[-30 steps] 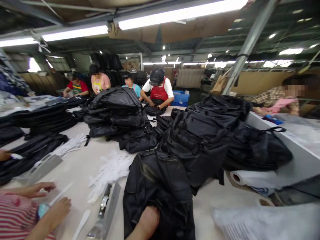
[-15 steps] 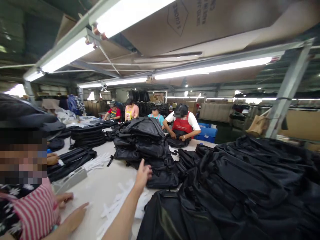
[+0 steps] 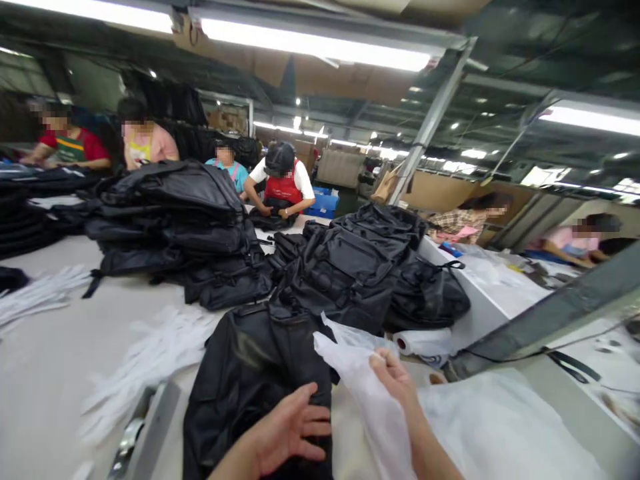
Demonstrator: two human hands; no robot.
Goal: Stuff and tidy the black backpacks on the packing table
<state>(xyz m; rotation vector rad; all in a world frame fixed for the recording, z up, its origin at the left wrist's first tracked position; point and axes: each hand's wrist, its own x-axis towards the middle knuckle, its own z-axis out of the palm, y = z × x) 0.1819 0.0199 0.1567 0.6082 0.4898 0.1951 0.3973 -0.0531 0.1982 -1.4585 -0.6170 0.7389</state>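
A black backpack (image 3: 250, 373) lies on the white table just in front of me. Over its right part my left hand (image 3: 293, 427) is spread, fingers apart, holding nothing. My right hand (image 3: 393, 377) pinches a thin white translucent sheet (image 3: 373, 400), which hangs down past the backpack's right edge. More of this thin white material (image 3: 500, 420) is spread out at the lower right. Behind the backpack lies a heap of black bags (image 3: 350, 260), and a tall stack of black backpacks (image 3: 170, 213) stands to the left.
White strips (image 3: 150, 353) and a grey metal holder (image 3: 145, 433) lie on the table (image 3: 40, 387) at left. A white roll (image 3: 425, 341) is beyond my right hand. A slanted metal post (image 3: 550, 313) crosses the right side. Several people work farther back.
The view has swung right. The forearm and hand reaching toward the stack are no longer there; both my hands now show over the near backpack, the right one with the white sheet.
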